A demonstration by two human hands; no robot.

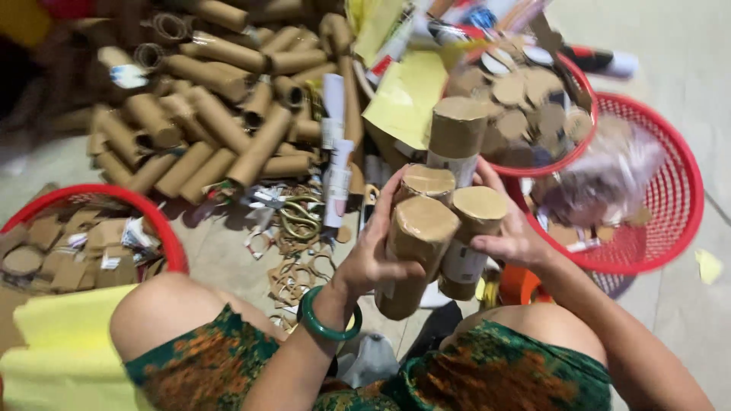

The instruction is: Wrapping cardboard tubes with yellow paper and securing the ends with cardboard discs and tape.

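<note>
From the head view, you sit on the floor with a bundle of four capped cardboard tubes [442, 213] held up between your knees, well above the ground. Your left hand [375, 255], with a green bangle [326, 318] on its wrist, wraps around the near tube from the left, fingers curled and pressing it against the others. Your right hand [512, 236] closes in from the right, thumb and fingers clasped on the shorter tubes, so both hands squeeze the bundle together.

The step in hand looks like gathering finished tubes into one handful. Keeping it calls for even pressure from both sides, since the tallest tube stands proud at the back and could slip.

The tubes' long axes run roughly upright, tilted a little toward you at the bottom, and their paper-covered round ends point up at the camera.

Around you, a heap of bare brown tubes [221, 114] lies on the floor ahead, mostly on their sides. A red basket [164, 228] of cardboard scraps sits at your left, another red basket [670, 221] at your right, and one holding cardboard discs [525, 99] beyond the bundle. Scissors [297, 217] lie among cut rings.
</note>
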